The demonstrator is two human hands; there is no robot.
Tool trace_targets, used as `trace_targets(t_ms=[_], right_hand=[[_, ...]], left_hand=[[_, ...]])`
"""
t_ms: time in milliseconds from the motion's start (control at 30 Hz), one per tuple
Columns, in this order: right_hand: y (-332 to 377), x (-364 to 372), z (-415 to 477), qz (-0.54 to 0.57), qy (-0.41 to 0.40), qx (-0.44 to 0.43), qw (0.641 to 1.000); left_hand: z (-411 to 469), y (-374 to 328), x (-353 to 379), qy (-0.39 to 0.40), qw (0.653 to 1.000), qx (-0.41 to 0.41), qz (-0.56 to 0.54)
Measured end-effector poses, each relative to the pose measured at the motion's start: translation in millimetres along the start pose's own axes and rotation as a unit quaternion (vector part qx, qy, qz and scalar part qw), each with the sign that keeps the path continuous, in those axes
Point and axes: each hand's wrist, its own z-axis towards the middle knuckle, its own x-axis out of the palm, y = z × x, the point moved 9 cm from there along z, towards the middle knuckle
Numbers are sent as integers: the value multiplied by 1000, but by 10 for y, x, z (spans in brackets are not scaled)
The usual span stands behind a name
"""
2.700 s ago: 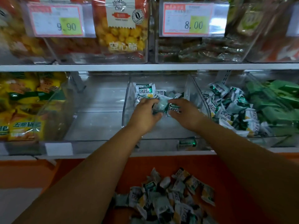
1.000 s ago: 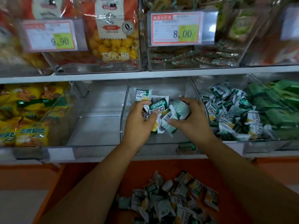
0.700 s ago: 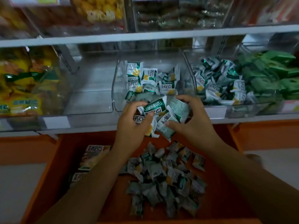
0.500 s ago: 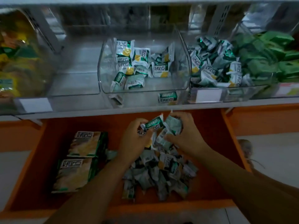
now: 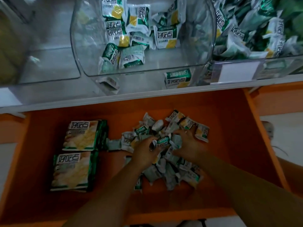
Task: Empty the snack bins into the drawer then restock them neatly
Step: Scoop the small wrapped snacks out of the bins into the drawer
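shelf (image 5: pixel 65 102): carries the clear bins, sits directly above the open drawer.
drawer (image 5: pixel 229 128): orange, pulled out, taking the stock.
centre bin (image 5: pixel 85 46): the one being emptied. Roughly ten packets (image 5: pixel 166 36) lie at its back, front half bare.
right bin (image 5: pixel 278 66): heaped full, looks untouched.
big bags (image 5: pixel 82 135): two large bags flat at the drawer's left, one in front of the other, just beside the pile.
pile (image 5: pixel 172 174): loose small packets mid-drawer, both hands on it.
left hand (image 5: pixel 144 153): low on the pile, fingers curled round a handful of packets (image 5: pixel 164 140).
right hand (image 5: pixel 188 145): against the other side of that handful, fingers over the pile. Blurred, so can't tell whether it's gripping or letting go.
stray packet (image 5: pixel 177 78): on the shelf just in front of the centre bin, outside it.
step: emptying phase, dropping a handful from the centre bin into the drawer. Restock not started.
next: let go fully, lift clear without dragging packets out, reach to the back of the centre bin for the rest, and collect the stray. Right bin comes after that.
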Motion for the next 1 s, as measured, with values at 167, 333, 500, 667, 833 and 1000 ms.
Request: trace_targets(t_ms=[167,333,500,667,833,1000], right_hand=[[-13,-117,-42,-2,-6,12,1000],[388,-555,-311,21,-82,-43,995],[1104,-1312,-989,109,-197,-188,956],[1681,-2126,-1514,183,-254,-285,906],[2037,-2658,-1022,95,-247,-276,924],[2105,-2844,-160,31,-260,-184,947]], left_hand=[[-54,-58,-180,-12,999,27,36],[-415,-546,-742,-122,987,100,31],[-1209,-1322,-1579,-283,925,253,32],[-1523,-1838,-2364,-358,879,314,27],[-885,-2019,-2736,-311,916,242,77],[-70,-1882,-2766,-259,944,135,153]])
